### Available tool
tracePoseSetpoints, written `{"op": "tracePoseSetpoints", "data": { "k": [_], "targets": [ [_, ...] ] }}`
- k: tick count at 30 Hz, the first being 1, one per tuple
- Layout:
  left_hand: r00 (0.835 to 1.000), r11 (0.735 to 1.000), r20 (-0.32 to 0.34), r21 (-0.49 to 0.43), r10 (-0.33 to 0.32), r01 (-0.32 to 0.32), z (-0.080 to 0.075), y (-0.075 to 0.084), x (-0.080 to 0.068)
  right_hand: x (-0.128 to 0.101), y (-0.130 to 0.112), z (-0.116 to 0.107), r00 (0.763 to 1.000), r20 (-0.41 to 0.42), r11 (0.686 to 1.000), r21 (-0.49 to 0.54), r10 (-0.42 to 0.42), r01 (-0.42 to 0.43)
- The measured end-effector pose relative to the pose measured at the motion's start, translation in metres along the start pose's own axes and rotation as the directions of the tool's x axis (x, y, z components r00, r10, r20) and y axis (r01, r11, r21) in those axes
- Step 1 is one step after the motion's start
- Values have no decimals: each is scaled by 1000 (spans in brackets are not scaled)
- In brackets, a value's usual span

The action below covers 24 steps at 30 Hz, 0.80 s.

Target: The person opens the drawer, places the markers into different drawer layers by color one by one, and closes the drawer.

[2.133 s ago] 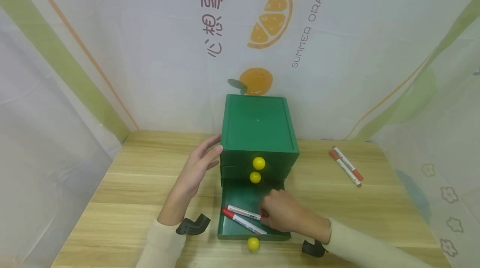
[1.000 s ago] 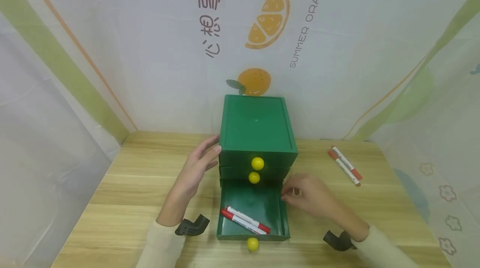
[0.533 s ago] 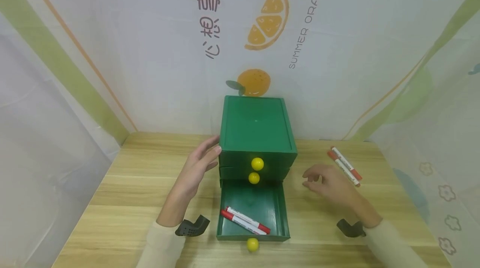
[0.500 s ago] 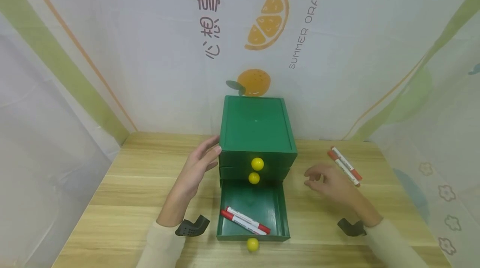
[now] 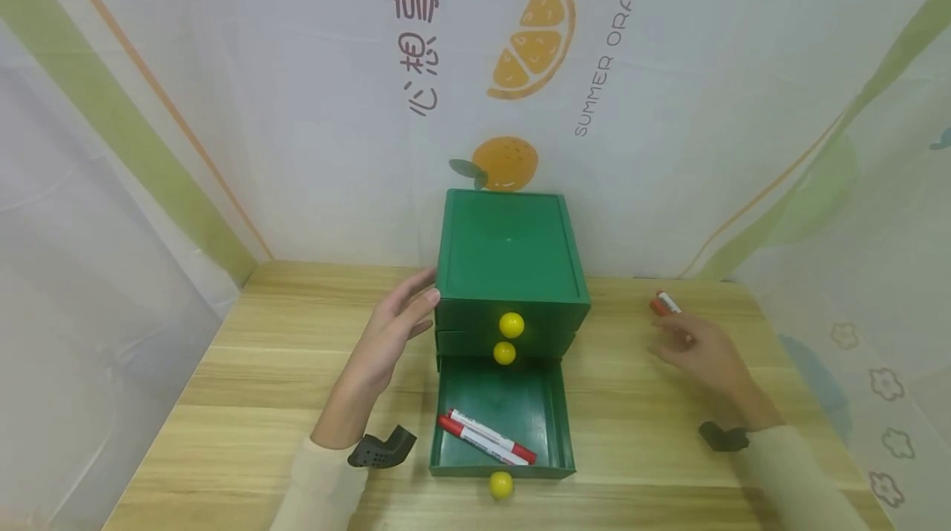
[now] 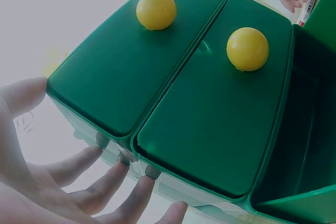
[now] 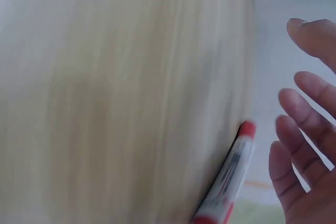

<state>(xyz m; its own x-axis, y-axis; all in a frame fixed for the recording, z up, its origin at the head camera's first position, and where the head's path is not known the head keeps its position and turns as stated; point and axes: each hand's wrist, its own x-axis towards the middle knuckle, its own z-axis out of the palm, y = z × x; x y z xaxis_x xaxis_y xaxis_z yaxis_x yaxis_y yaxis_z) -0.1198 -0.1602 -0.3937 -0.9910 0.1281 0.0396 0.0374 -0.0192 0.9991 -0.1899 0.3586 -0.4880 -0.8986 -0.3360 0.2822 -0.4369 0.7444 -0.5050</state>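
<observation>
Nearest, the bottom drawer [image 5: 553, 419] of the green drawer cabinet [image 5: 508, 254] stands pulled out on the wooden bench [image 5: 245, 399], its yellow knob [image 5: 501, 484] at the front edge. Two red-capped markers [image 5: 486, 438] lie side by side on its floor. The left hand [image 5: 390, 333] rests flat against the cabinet's left side, fingers [image 6: 113, 184] straight and slightly spread, holding nothing. To the right, well apart from the drawer, the right hand [image 5: 698, 349] hovers over two more markers [image 5: 664, 302] lying on the bench near its far right corner; its fingers [image 7: 302, 129] are relaxed and spread, just beside one marker, gripping nothing. The upper two drawers sit closed.
</observation>
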Motion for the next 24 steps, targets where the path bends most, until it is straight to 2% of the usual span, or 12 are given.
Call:
{"op": "tracePoseSetpoints", "data": {
  "k": [4,9,13,20,24],
  "targets": [
    [1000,1000,-2,-2,-2,2,0,1,0,-5,15,-6,999,-41,999,-34,21,-22],
    [1000,1000,-2,-3,-2,2,1,0,0,-11,30,-12,996,-84,995,-98,-23,14],
    [1000,1000,2,2,3,-3,0,0,0,-16,37,-14,995,-100,992,-129,-19,6],
    [1000,1000,6,3,6,-6,0,0,0,-24,41,-16,993,-106,989,-135,51,-65],
    [1000,1000,0,4,4,-4,0,-1,0,-25,40,-16,992,-113,987,-147,53,-69]
  ]
}}
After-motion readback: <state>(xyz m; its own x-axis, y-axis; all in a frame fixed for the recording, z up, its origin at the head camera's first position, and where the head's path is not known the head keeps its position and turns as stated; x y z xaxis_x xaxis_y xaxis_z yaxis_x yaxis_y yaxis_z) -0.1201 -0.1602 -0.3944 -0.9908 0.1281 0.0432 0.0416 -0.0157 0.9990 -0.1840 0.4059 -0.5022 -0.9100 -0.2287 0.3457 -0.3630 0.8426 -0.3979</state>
